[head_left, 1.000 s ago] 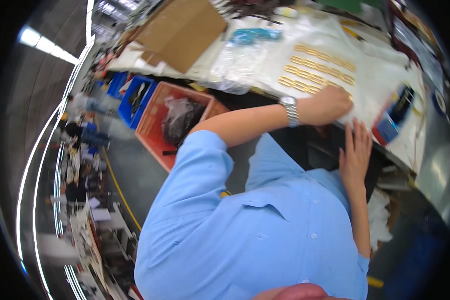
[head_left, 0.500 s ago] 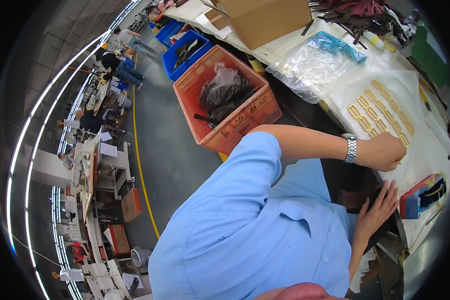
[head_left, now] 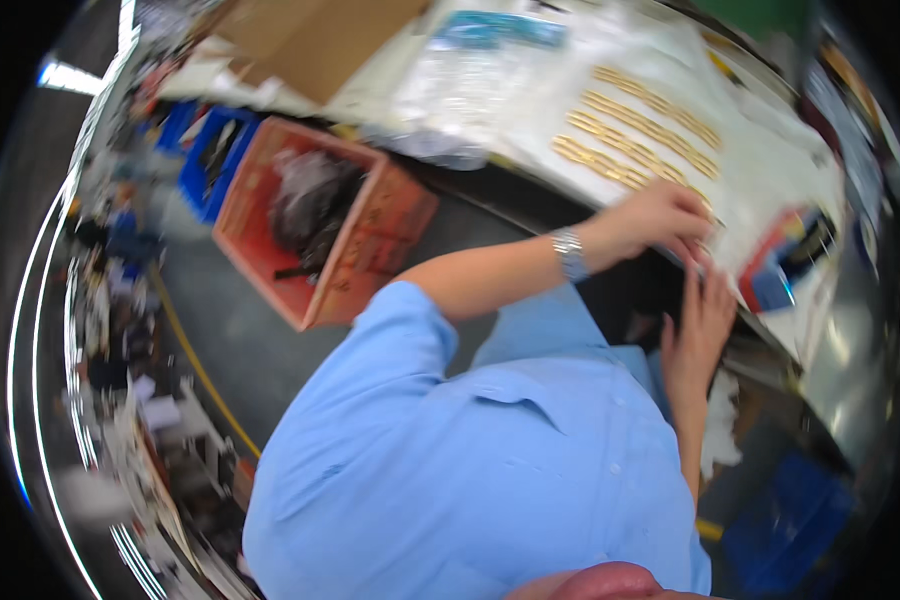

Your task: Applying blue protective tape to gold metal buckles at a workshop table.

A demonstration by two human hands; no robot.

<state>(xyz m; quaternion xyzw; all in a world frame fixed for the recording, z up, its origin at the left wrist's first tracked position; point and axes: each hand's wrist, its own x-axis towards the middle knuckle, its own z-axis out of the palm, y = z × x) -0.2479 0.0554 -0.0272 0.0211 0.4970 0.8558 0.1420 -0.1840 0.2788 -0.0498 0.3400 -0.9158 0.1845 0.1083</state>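
Observation:
My left hand, with a silver watch on its wrist, is over the table's front edge. Its fingers are pinched together; what they hold is too small and blurred to make out. Just below, my right hand is open, fingers stretched upward, their tips close to the left fingertips. Whether the two hands touch I cannot tell. Beyond the left hand, several rows of gold oblong metal links lie on white sheeting on the table.
A small red and blue box with dark contents sits right of my hands. Clear plastic with a teal part and a cardboard box lie farther left. An orange crate and blue bins stand left of the table.
The view has swung, so the table and crate appear farther left and higher. My left hand has drawn back from the gold links toward my right hand, whose fingers now reach up to it.

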